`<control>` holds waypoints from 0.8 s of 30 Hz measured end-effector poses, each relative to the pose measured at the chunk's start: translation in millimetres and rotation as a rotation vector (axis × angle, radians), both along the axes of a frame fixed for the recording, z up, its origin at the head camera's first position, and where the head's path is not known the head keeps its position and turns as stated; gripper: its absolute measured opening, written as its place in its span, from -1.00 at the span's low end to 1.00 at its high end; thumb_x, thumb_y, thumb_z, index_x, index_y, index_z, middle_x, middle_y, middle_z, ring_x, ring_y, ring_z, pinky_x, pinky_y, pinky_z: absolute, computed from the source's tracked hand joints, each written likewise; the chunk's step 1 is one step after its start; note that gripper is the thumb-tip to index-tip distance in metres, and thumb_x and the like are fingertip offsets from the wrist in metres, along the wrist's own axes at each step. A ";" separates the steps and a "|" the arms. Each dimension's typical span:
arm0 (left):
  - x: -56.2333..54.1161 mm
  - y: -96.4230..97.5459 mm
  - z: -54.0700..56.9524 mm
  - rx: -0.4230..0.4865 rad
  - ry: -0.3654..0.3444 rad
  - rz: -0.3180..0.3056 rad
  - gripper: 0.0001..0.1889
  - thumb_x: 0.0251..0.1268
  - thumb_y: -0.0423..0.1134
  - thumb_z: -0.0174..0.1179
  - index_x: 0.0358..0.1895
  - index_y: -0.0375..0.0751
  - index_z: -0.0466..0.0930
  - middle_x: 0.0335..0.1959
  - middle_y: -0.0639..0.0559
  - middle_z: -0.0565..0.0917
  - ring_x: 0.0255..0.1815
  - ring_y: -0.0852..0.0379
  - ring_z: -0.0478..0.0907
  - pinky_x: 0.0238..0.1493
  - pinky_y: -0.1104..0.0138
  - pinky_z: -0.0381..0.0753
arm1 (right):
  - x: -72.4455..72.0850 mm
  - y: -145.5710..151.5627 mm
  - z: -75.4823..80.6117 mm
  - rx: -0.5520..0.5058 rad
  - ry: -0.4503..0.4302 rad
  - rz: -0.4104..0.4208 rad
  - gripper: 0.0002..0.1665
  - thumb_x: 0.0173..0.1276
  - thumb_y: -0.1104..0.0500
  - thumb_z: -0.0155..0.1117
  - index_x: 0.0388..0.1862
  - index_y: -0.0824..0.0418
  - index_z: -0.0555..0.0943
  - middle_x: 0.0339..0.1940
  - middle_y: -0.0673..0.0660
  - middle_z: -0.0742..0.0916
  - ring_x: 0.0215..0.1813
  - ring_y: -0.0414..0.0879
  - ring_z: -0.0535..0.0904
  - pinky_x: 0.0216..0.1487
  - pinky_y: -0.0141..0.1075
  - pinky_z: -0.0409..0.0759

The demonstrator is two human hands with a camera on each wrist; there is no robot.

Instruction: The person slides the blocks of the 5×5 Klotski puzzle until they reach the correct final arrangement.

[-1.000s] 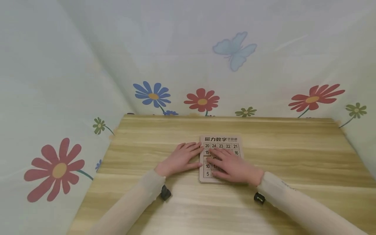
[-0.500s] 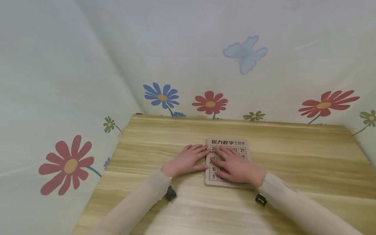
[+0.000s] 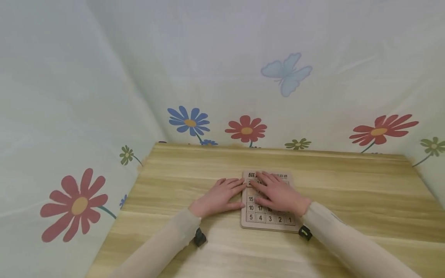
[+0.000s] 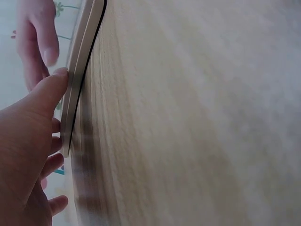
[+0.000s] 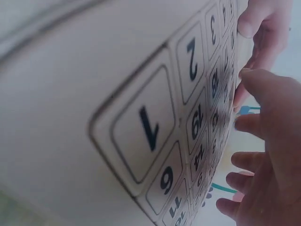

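A flat number sliding puzzle (image 3: 245,223) lies on the wooden table, dark Chinese lettering along its top edge and rows of square numbered tiles below. My left hand (image 3: 219,197) rests at the puzzle's left side, its fingertips and thumb against the edge. Over the upper tiles lies my right hand (image 3: 278,195), fingers stretched left, with a fingertip at the tile 20 in the top left corner. Tile 15 (image 3: 251,199) sits directly above tile 10 (image 3: 251,208), and a gap shows above 15. The right wrist view shows tile 1 (image 5: 146,127) up close. The right hand hides several tiles.
The wooden table (image 3: 187,162) reaches back to a pale cloth backdrop (image 3: 215,58) printed with flowers and a butterfly. A dark wrist device (image 3: 199,237) sits under the left sleeve, and another device (image 3: 305,233) under the right.
Tile 15 has slid down one row, toward the person. My right hand has moved up over the puzzle toward its top row. The left hand stays at the left edge; the head view has shifted slightly.
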State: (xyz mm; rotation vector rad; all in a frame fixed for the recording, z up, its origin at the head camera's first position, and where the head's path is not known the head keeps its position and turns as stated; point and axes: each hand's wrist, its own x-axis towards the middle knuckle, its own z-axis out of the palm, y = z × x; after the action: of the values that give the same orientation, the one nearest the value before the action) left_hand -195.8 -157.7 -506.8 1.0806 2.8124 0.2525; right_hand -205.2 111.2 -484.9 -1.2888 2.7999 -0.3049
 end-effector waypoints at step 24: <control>1.6 1.3 -5.7 0.059 -0.009 0.001 -0.16 0.54 0.33 0.02 0.67 -0.11 0.17 0.67 -0.02 0.21 0.63 -0.09 0.20 0.57 -0.19 0.14 | 2.5 27.0 -10.1 -0.020 0.012 -0.101 -0.29 0.60 -0.19 0.14 0.53 0.20 0.48 0.62 0.39 0.34 0.61 0.35 0.22 0.55 0.31 0.17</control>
State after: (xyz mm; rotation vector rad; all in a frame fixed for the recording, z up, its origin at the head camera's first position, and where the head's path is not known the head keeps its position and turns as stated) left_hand -194.3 -156.4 -512.5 1.0873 2.8141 0.3424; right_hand -202.7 138.2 -494.9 -1.1584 2.8855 -0.3317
